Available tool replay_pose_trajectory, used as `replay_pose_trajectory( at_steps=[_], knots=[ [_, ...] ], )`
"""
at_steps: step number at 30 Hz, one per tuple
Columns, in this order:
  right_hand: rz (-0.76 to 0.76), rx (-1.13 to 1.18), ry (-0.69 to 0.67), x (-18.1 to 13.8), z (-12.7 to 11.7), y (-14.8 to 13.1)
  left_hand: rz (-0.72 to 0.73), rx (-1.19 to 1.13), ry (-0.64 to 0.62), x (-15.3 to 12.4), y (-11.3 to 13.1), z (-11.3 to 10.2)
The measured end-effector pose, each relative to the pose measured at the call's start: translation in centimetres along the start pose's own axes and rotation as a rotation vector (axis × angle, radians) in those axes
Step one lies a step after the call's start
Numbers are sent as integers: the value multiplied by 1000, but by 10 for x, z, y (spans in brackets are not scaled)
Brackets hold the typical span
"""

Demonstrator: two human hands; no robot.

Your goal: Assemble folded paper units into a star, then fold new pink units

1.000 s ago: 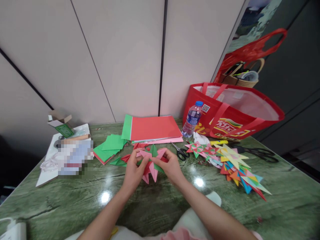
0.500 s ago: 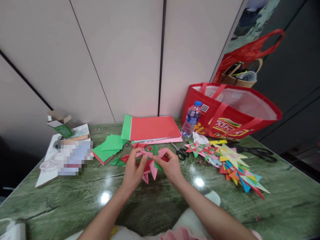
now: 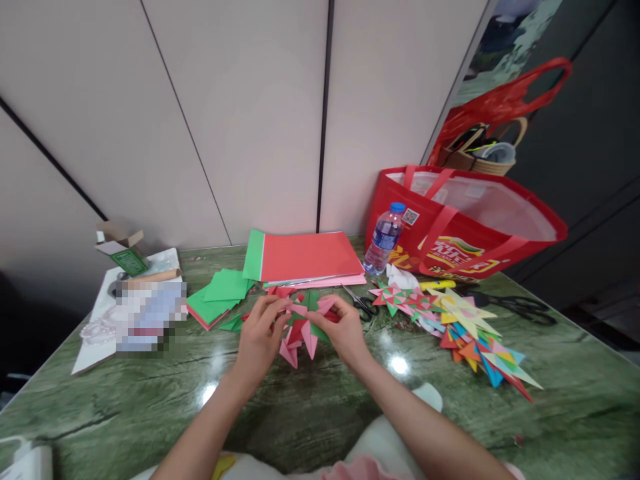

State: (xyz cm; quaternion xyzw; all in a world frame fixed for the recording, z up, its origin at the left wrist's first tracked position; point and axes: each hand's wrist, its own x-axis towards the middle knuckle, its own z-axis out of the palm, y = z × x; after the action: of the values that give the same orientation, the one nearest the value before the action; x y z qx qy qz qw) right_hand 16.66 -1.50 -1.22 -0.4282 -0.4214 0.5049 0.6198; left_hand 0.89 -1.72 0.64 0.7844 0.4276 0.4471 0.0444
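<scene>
Between my hands is a folded-paper star (image 3: 309, 339) with pink, green and red points. My right hand (image 3: 341, 328) pinches its right side, thumb on a green and pink part. My left hand (image 3: 263, 330) is closed at the star's upper left, fingertips on a pink point; the fingers partly cover it. Just behind and left of the star lie red and green folded pieces, with a green one (image 3: 231, 324) showing beside my left hand. Scissors with black handles (image 3: 367, 307) rest to the right of my right hand.
Green paper squares (image 3: 225, 285) lie left of a stack of red sheets (image 3: 310, 257). At right stand a water bottle (image 3: 384, 240) and a red bag (image 3: 450, 227). Several finished paper stars (image 3: 470, 327) spread along the right, near larger black scissors (image 3: 520, 307). A small box (image 3: 125, 253) stands left.
My left hand has shifted slightly left, its fingers changing their grip on the star's upper-left part. My right hand keeps its pinch almost in place.
</scene>
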Motion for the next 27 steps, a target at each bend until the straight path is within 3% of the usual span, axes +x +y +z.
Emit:
replay_pose_trajectory(
  at_steps=[5, 11, 17, 27],
  knots=[
    [30, 23, -22, 0, 0, 4, 47, 48, 86, -2, 0, 3],
    [49, 16, -80, 1, -1, 6, 161, 48, 66, -1, -1, 4],
    [54, -21, -145, 2, -2, 7, 90, 29, 52, -1, 1, 3],
    [71, 46, -110, 3, -2, 11, 85, -28, 30, -1, 5, 2]
  ],
)
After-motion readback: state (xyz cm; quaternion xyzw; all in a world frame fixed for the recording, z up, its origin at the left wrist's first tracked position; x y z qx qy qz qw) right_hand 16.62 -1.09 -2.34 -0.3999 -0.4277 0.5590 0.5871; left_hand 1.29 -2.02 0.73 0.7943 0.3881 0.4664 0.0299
